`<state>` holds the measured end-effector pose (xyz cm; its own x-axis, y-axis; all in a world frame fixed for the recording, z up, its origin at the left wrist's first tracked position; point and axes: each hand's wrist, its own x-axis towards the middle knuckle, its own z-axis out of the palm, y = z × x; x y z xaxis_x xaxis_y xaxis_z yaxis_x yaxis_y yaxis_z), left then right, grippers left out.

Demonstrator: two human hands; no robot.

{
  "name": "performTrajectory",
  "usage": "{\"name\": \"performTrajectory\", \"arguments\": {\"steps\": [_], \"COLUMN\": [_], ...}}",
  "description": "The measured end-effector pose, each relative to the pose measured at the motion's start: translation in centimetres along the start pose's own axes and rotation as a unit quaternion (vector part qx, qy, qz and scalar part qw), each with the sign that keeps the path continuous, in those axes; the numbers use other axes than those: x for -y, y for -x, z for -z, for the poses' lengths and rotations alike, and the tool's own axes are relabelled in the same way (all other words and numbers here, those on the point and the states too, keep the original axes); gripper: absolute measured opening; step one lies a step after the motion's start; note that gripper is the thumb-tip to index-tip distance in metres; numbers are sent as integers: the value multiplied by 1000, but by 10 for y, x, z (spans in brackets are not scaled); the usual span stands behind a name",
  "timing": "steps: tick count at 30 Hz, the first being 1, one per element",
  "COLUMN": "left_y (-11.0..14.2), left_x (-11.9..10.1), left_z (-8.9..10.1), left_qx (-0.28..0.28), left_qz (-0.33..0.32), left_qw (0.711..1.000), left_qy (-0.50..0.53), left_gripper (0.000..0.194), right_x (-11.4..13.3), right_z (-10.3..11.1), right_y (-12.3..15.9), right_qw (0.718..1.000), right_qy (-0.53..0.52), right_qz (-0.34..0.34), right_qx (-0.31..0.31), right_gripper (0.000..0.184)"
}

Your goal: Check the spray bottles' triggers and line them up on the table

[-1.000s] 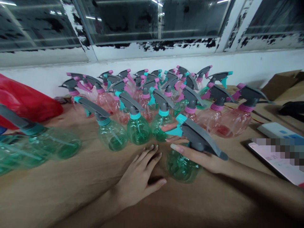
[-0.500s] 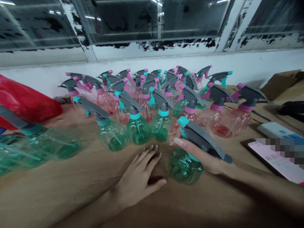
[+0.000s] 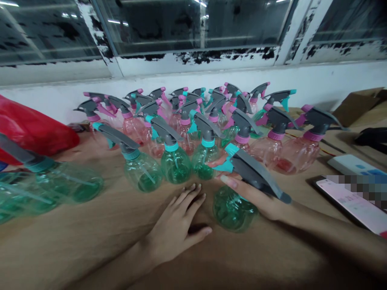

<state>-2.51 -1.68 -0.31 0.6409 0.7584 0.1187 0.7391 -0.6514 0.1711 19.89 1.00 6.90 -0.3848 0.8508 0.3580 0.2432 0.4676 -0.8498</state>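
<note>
from where i stand, the small change is at the trigger (image 3: 224, 165): half a second ago it was drawn back out of sight by the fingers, and now it juts forward under the turquoise nozzle (image 3: 231, 149). that leaves the sprayer let out rather than squeezed in, though i can't tell whether any spray came out.

the right hand (image 3: 264, 201) is closed around the neck of a green spray bottle (image 3: 231, 211), thumb along the near side and fingertips up by the trigger. the bottle is in front of the person, a bit to the right, with its round body low over the table (image 3: 90, 241); i can't tell whether its base touches the wood. the long grey top slopes back over the hand.

the left hand (image 3: 172, 229) lies palm down on the table, fingers spread, holding nothing. the two hands are apart, with the bottle's body just beside the left one.

just beyond the left fingertips stand green bottles (image 3: 177, 165) with turquoise collars, and more green bottles (image 3: 69, 183) sit off to the left. pink bottles (image 3: 298, 155) crowd in behind and to the right, mixed with a few green ones. a phone (image 3: 344, 201) lies to the right, near a white box (image 3: 347, 163), and a red bag (image 3: 36, 129) slumps at the far left.
</note>
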Motion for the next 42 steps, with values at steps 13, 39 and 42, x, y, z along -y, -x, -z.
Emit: {"name": "performTrajectory", "arguments": {"steps": [13,39,42], "left_y": [-1,0,-1], "left_x": [-1,-1,-1], "left_z": [1,1,1], "left_qx": [2,-5,3], "left_qz": [2,0,-1], "left_qw": [1000,1000,1000], "left_qy": [3,6,1], "left_gripper": [66,66,66], "right_x": [3,4,3], "right_z": [0,-2,0], "right_y": [-1,-2,0], "right_qw": [1000,999,1000], "right_qy": [-8,-36,5], "right_qz": [-14,8,8], "right_qx": [-7,-16,-25], "right_gripper": [29,28,20]}}
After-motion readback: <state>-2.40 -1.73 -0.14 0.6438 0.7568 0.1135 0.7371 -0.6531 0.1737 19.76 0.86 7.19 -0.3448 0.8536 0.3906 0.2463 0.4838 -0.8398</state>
